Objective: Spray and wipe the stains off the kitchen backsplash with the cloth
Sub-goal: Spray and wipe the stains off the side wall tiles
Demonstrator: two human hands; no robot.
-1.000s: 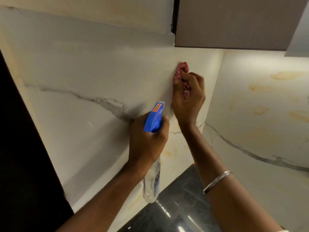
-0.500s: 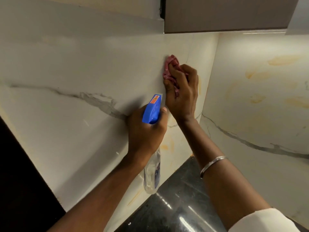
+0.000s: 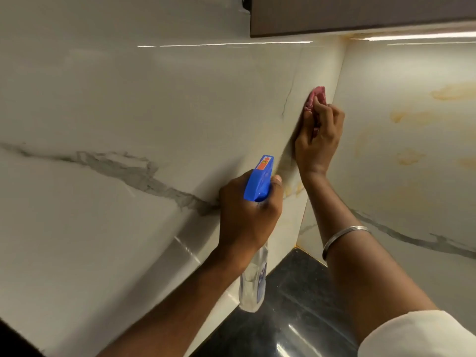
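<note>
My right hand point(image 3: 319, 140) presses the bunched pink cloth point(image 3: 316, 97) against the backsplash point(image 3: 154, 104) near the corner; my left hand point(image 3: 248, 210) is wrapped tight round the spray bottle point(image 3: 258, 181), above the counter point(image 3: 296, 305).

Backsplash point(image 3: 154, 112) left of the spray bottle point(image 3: 258, 181) lies unobstructed.

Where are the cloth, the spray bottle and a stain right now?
cloth point(image 3: 317, 97), head view, bunched pink top above the fingers.
spray bottle point(image 3: 258, 182), head view, blue trigger head.
stain point(image 3: 453, 94), head view, orange smear on the right wall.
</note>
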